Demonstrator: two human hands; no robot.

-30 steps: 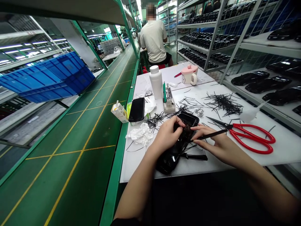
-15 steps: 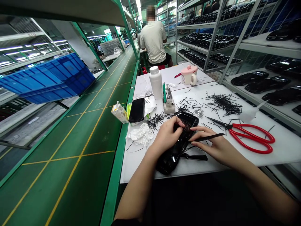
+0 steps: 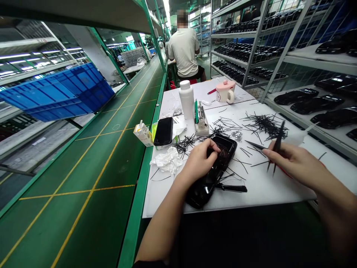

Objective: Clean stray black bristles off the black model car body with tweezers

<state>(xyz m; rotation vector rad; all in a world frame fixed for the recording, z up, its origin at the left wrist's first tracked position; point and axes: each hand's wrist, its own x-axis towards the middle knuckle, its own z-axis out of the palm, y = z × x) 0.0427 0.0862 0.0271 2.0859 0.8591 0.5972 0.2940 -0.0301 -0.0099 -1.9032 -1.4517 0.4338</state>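
A glossy black model car body lies slanted on the white table. My left hand rests on it, thumb and fingers pinched at the window opening; whether a small part is between the fingertips is hidden. To the right, my right hand is closed on black tweezers, their two tips pointing down and slightly apart. Beneath that hand lie red-handled scissors, mostly covered, with the blade showing. A black-handled tool lies beside the car body.
Loose black strips lie in piles. Behind the car stand a white bottle, a clear holder with a green knife, and a lidded cup. A phone and crumpled tissue lie left, beside the green conveyor. A person sits ahead.
My right hand has moved right, away from the car body to above the scissors, and the tweezers have turned from lying sideways to tips down. My left hand stays on the car body.
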